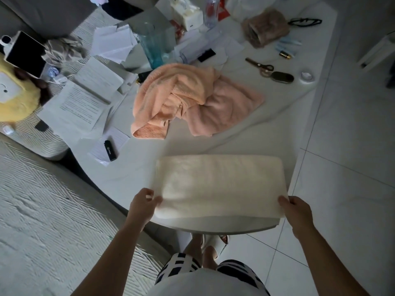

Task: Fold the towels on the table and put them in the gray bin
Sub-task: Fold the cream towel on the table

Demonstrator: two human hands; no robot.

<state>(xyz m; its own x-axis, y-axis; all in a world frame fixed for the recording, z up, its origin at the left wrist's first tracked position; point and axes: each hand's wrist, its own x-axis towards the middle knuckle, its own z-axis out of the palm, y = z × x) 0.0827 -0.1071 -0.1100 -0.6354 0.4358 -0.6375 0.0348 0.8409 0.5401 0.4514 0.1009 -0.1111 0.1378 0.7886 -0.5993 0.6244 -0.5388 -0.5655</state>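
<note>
Folding step right now: cream towel sits at the near edge of the tabletop, already doubled over. Left hand pinches its near left corner, right hand has a clamped grip on the near right corner. Peach towel lies crumpled farther back, untouched. Next is probably another fold, keeping edges lined up. Can't spot the gray bin anywhere.

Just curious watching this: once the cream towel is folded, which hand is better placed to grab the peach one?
Probably the left hand. The crumpled peach towel lies ahead and slightly left of the cream towel, nearer that side. The right hand sits farther off. Both grip the cream towel now.
</note>
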